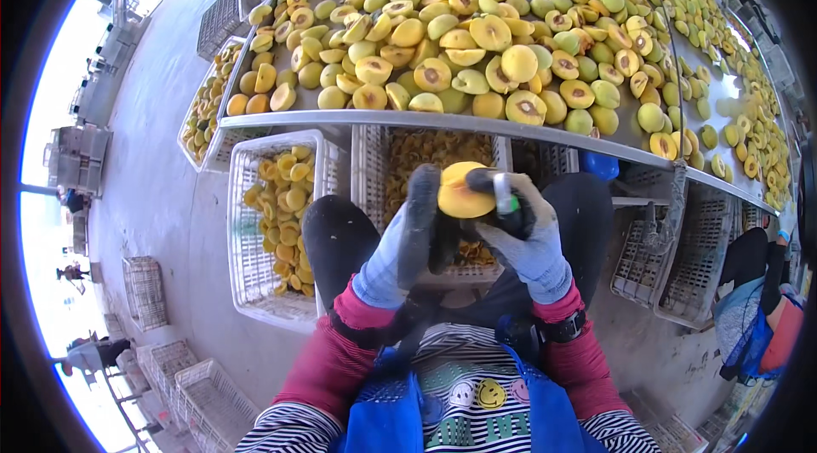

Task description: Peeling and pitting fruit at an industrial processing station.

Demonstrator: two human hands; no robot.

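In a light-blue knit glove with a dark coated palm, my left hand (415, 232) has its fingers against the left side of a yellow peach-like fruit (464, 190). My right hand (524, 223), gloved the same way, touches the fruit's right side with its thumb or a finger and holds a small tool (504, 192) with a metal band and a green part; its working end is hidden. The fruit is above a white crate (370, 165) of brownish-yellow cut pieces, between my knees. Many halved fruits (434, 74), some with the stone showing, cover the metal table beyond.
The metal table's edge (447, 119) runs across in front of me. A white plastic crate (246, 261) of yellow fruit halves stands left of my knees. Crates (692, 255) sit under the table at right. A co-worker (753, 319) sits at far right. More crates (210, 399) stand behind left.
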